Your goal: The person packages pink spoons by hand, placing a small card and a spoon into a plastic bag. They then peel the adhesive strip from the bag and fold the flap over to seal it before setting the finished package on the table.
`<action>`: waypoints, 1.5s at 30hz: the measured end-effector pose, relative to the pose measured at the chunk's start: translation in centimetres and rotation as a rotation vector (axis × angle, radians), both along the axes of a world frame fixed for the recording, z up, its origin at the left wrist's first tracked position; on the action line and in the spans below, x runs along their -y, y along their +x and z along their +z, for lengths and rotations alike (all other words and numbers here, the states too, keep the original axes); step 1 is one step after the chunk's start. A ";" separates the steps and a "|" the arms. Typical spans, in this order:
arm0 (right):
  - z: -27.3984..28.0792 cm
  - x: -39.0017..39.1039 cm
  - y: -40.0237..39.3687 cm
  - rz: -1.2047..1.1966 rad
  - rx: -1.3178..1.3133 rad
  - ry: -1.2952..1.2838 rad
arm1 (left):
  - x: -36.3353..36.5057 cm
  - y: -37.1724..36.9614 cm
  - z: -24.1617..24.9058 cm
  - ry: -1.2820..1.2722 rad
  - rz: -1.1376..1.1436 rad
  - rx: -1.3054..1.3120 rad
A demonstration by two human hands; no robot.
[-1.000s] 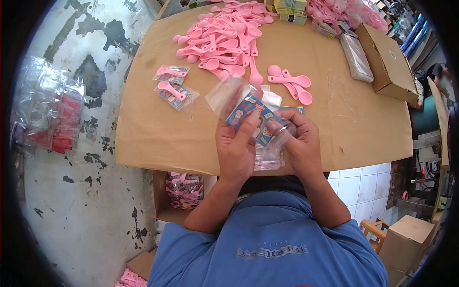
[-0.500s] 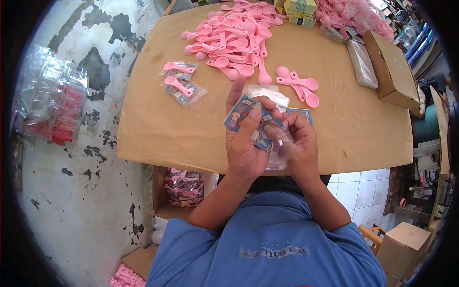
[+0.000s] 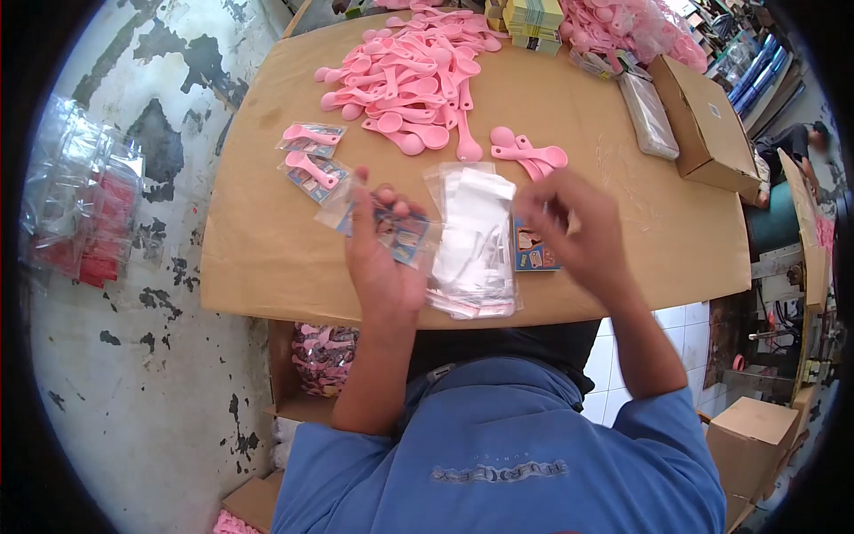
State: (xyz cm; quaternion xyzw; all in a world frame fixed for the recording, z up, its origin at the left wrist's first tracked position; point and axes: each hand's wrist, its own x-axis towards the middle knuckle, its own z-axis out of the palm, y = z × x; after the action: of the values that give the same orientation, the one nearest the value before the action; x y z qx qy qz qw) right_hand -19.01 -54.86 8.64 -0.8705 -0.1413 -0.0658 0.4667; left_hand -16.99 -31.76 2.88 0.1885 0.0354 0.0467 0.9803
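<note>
My left hand (image 3: 384, 271) grips a clear plastic bag with a blue printed card (image 3: 407, 237) inside, held over the left part of the table. Blurred by motion, my right hand (image 3: 583, 233) hovers above a stack of blue cards (image 3: 535, 259), its fingers bent downward. Between the hands lies a stack of clear plastic bags (image 3: 473, 236). Just beyond my right hand are a few loose pink spoons (image 3: 543, 157). To the left, two bagged cards with pink spoons (image 3: 310, 169) rest on the table, close to the fingertips of my left hand.
A large heap of pink spoons (image 3: 418, 76) covers the far side of the brown-covered table (image 3: 258, 258). Bundled yellow cards (image 3: 534, 20), a bulging bag of pink pieces (image 3: 632, 36) and a cardboard box (image 3: 703, 125) stand behind and right. Another person (image 3: 796, 147) is at far right.
My hands have separated. The left has moved left with the bagged card, which was between both hands before; the right has moved right and up, off the bag stack.
</note>
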 end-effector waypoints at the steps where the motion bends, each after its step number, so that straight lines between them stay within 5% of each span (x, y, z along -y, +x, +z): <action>1: 0.1 0.8 1.7 0.015 0.125 -0.114 | -0.4 0.0 0.1 0.029 0.029 0.023; 3: -0.1 2.1 5.8 0.036 0.377 -0.343 | -0.4 -0.1 0.3 0.071 0.055 0.037; 9: -3.5 1.3 11.9 0.245 0.420 -0.699 | 0.7 -0.8 1.2 0.139 0.106 0.053; 18: -0.7 2.4 10.4 0.135 0.445 -0.698 | 0.1 0.3 0.5 0.070 0.204 0.071; 24: 0.8 3.2 2.7 -0.261 0.179 0.209 | -0.8 1.5 0.5 0.076 0.296 0.103; 30: -4.1 0.5 -2.2 -0.206 -0.211 0.904 | -0.2 1.8 0.9 0.078 0.267 0.153; 39: -4.2 -3.8 -3.2 -0.110 -0.349 1.104 | 2.2 0.5 0.9 0.068 0.158 0.178; 45: -4.0 -4.2 -3.1 -0.021 -0.369 1.008 | 2.9 0.3 0.9 0.045 0.073 0.127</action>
State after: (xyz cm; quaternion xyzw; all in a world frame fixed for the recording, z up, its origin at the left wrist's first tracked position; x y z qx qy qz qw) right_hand -22.13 -50.67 4.65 -0.5372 0.0011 0.0240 0.8431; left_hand -16.69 -34.64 3.77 0.2059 -0.0212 0.0953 0.9737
